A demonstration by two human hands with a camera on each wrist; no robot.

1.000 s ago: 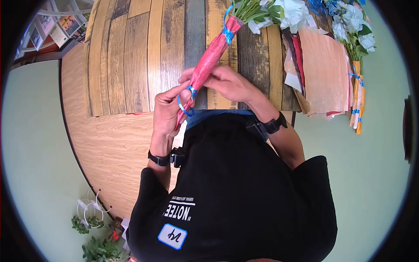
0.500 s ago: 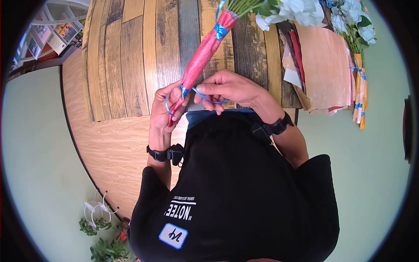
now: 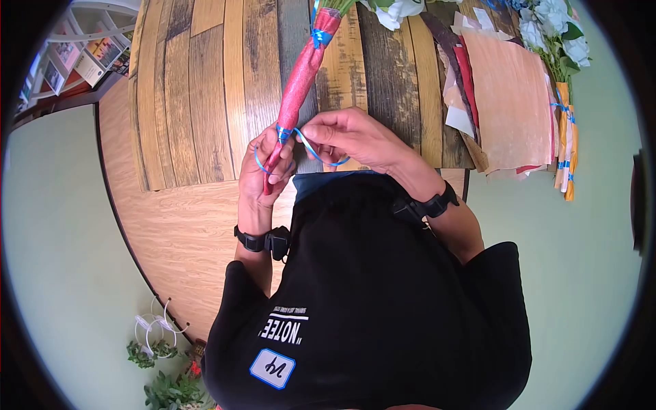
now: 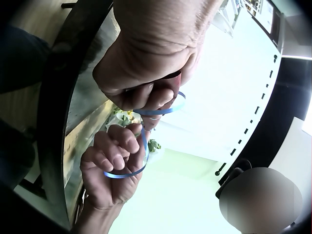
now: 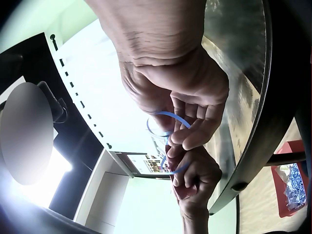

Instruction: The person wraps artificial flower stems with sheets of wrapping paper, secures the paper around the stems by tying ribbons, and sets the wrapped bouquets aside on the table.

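Note:
A flower bouquet wrapped in red paper (image 3: 298, 89) slants over the table's near edge, its narrow lower end in my left hand (image 3: 256, 171). The fingers curl round that end just below a blue ribbon tie (image 3: 283, 133); a second blue tie (image 3: 320, 37) circles the wrap near the top. My right hand (image 3: 355, 140), close to the lower tie, pinches a ribbon tail between thumb and fingers. The blue ribbon (image 4: 126, 174) loops past the right fingers in the left wrist view. The right wrist view shows the ribbon curl (image 5: 170, 114) by the right thumb.
A plank-patterned table (image 3: 205, 102) lies under the bouquet. To its right are stacked wrapping papers (image 3: 509, 102), and beyond them white-flowered bouquets in orange wrap (image 3: 564, 137). A red bin (image 5: 280, 200) with scraps stands on the floor. White blossoms (image 3: 396, 14) show at the top.
The bouquet has swung leftward at its top and stands more upright. My right hand, blurred behind the wrap earlier, is now on the near right side with the ribbon tail. The left hand keeps its grip.

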